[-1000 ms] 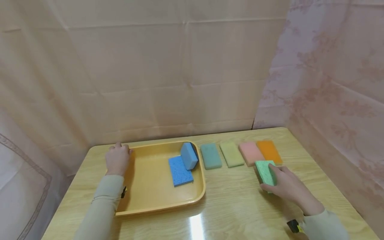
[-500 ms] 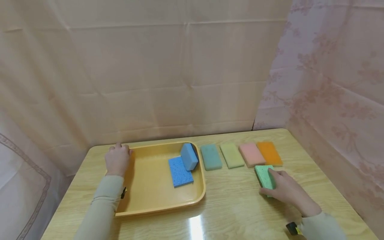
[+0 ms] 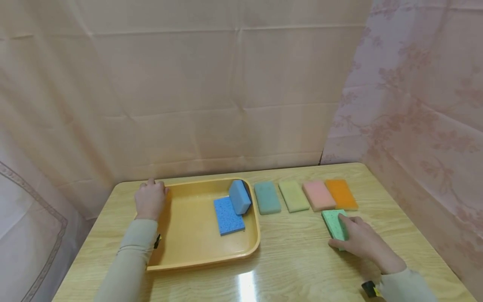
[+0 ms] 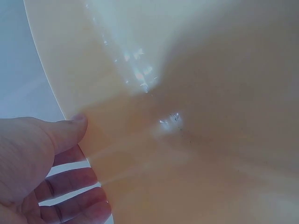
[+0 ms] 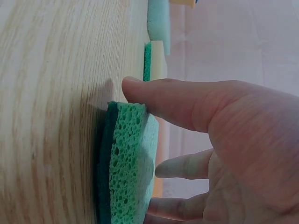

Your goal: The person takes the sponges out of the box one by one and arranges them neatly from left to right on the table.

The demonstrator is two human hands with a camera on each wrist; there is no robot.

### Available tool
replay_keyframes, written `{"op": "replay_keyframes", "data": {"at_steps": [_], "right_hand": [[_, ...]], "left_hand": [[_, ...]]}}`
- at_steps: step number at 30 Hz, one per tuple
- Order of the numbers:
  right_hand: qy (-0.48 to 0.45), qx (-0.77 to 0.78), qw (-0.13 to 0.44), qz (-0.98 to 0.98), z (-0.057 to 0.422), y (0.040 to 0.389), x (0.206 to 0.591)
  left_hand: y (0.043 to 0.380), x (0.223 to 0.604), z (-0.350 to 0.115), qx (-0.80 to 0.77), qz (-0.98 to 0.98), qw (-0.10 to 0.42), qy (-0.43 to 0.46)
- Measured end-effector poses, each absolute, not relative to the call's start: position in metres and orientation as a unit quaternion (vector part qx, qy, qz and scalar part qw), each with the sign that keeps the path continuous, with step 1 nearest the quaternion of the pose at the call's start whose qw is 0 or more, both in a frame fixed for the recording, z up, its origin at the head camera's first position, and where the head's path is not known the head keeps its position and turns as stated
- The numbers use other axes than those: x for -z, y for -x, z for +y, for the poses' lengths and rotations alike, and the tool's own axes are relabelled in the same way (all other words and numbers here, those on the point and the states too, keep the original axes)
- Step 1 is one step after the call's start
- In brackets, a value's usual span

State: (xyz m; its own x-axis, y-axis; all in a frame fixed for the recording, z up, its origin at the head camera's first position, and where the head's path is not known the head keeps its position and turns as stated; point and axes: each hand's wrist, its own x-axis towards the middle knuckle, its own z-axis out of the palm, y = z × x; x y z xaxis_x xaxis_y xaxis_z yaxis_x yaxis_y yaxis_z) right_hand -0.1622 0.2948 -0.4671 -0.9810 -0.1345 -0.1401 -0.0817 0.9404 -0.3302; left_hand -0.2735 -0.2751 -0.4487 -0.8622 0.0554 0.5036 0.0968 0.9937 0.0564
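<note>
At the left end of a yellow tray (image 3: 188, 226), my left hand (image 3: 150, 200) holds the rim. The left wrist view has the thumb (image 4: 72, 133) on the tray's inner wall and the fingers beyond its edge. My right hand (image 3: 364, 239) grips a light green sponge (image 3: 334, 222) over the table's right side. In the right wrist view, its porous face (image 5: 128, 158) and dark green scouring layer (image 5: 106, 163) show, that layer facing the table. The thumb lies along one edge, fingers across the far side. Whether the sponge fully touches the wood, I cannot tell.
Inside the tray, one blue sponge (image 3: 229, 216) lies flat and another (image 3: 240, 197) leans on the right wall. A row of teal (image 3: 267, 198), yellow-green (image 3: 294, 196), pink (image 3: 318, 195) and orange sponges (image 3: 341, 194) lies right of it. Cloth (image 3: 181, 105) hangs behind the table (image 3: 294, 256).
My right hand has brought the green sponge slightly towards the table's front, away from the pink and orange sponges, then stayed nearly still. My left hand keeps its place on the rim.
</note>
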Motion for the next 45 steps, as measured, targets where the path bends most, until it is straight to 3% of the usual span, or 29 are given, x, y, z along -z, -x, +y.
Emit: {"op": "replay_keyframes", "data": {"at_steps": [20,45], "right_hand": [[0.060,0.153,0.023,0.986,0.291,0.155,0.454],[0.176,0.158,-0.081,0.968,0.243,0.152,0.400]], "left_hand": [[0.275,0.449,-0.275,0.025,-0.967,0.252,0.033],[0.274,0.450,-0.277,0.030,-0.965,0.259,0.044]]}}
